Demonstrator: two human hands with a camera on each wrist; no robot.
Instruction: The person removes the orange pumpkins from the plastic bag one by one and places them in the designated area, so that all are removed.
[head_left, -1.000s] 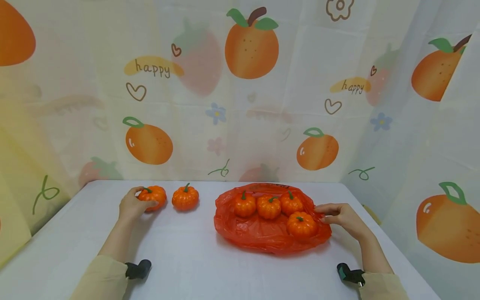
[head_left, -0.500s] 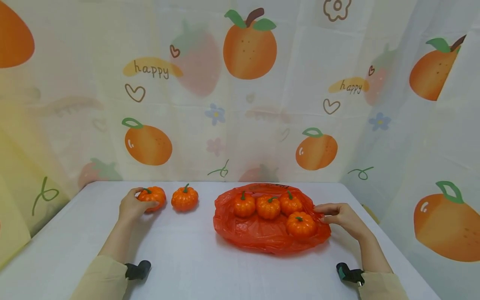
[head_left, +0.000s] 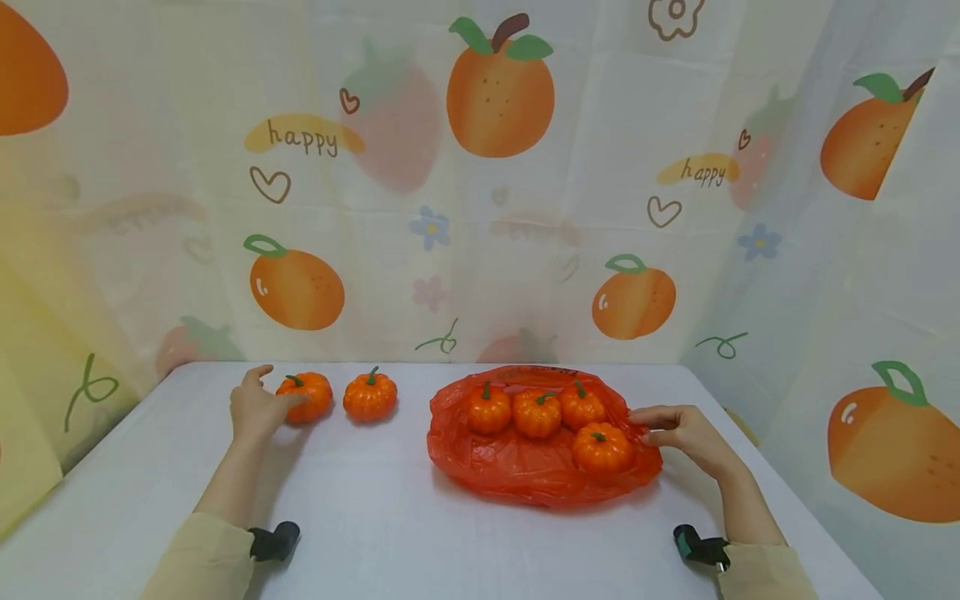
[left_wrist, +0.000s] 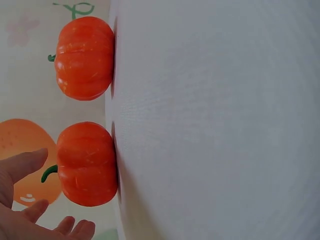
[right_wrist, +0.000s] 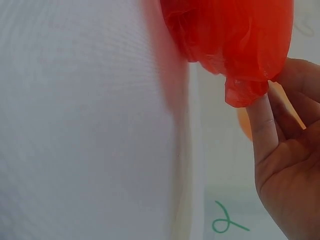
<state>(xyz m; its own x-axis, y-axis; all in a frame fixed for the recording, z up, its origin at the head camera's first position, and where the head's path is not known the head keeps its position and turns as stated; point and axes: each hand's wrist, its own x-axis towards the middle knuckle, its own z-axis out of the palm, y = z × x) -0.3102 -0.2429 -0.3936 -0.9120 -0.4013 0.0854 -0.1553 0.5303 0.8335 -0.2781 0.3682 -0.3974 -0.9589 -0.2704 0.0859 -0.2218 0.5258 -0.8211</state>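
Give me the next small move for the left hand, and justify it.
Probably draw the left hand away from the leftmost pumpkin toward the red bag. The hand held that pumpkin half a second ago but is open now, and the pumpkin sits upright on the table. Four pumpkins lie in the bag, whose edge the right hand pinches.

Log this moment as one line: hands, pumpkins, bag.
left hand: beside leftmost pumpkin, not gripping | right hand: pinching red bag edge | bag: four pumpkins visible inside | table: two pumpkins outside bag
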